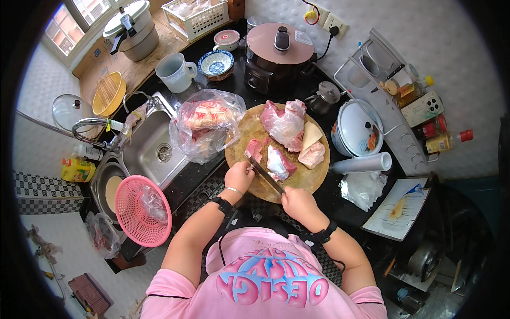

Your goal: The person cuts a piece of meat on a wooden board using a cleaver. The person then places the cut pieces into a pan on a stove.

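My right hand (299, 206) grips a kitchen knife (267, 175), whose dark blade slants up and left over a round wooden cutting board (243, 185). Close to the blade's tip, my left hand (239, 178) pinches a small pale bit at the near end of a strip of raw meat (254, 149). Right of the blade lies a red chunk of meat with white membrane (280, 162). A large piece of raw meat (285, 124) rests at the board's far side, and a skin-on piece with pale fat (312, 147) at its right.
A plastic bag of meat (207, 119) overlaps the board's left edge, beside a steel sink (153, 137). A pink colander (139, 211) stands near left. Behind the board is an electric cooker (279, 52). To the right are a lidded enamel pot (360, 127) and a plastic-film roll (362, 162).
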A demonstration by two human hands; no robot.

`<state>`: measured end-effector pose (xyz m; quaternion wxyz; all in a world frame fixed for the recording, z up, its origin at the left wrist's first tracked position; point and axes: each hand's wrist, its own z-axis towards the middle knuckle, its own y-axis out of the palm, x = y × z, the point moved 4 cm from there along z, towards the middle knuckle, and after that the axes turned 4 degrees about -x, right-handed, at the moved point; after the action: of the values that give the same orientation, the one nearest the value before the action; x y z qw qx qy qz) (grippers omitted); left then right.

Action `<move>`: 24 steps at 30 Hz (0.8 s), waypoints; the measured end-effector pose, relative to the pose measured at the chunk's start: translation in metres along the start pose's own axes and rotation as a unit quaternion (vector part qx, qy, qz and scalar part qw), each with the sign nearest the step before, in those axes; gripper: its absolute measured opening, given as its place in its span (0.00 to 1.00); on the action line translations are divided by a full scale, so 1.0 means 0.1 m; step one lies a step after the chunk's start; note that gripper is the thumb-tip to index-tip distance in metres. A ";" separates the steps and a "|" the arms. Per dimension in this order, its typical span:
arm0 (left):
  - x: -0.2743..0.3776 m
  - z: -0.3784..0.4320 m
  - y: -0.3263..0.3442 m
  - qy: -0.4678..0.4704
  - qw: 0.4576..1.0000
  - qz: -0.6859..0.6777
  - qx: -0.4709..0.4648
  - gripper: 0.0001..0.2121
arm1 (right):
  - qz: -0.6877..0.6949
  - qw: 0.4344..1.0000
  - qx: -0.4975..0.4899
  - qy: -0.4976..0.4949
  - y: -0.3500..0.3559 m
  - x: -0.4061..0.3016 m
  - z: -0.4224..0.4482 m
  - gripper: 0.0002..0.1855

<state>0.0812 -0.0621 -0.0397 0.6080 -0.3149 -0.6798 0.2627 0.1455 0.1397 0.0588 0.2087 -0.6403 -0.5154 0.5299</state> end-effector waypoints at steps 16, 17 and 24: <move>-0.01 -0.07 0.03 0.101 0.992 0.075 -0.004 0.07 | 0.031 0.999 -0.009 0.016 0.20 -0.22 0.44 0.10; -0.01 -0.08 0.01 0.106 0.992 0.065 -0.004 0.07 | 0.038 0.999 -0.007 0.023 0.21 -0.18 0.45 0.10; 0.02 -0.10 -0.17 0.115 0.993 -0.020 0.006 0.06 | 0.107 0.993 0.037 0.033 -0.06 0.26 -0.04 0.13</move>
<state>0.0890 -0.0721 -0.0241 0.6894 -0.3257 -0.6099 0.2159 0.1435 0.1657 0.0533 0.1906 -0.7007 -0.4169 0.5466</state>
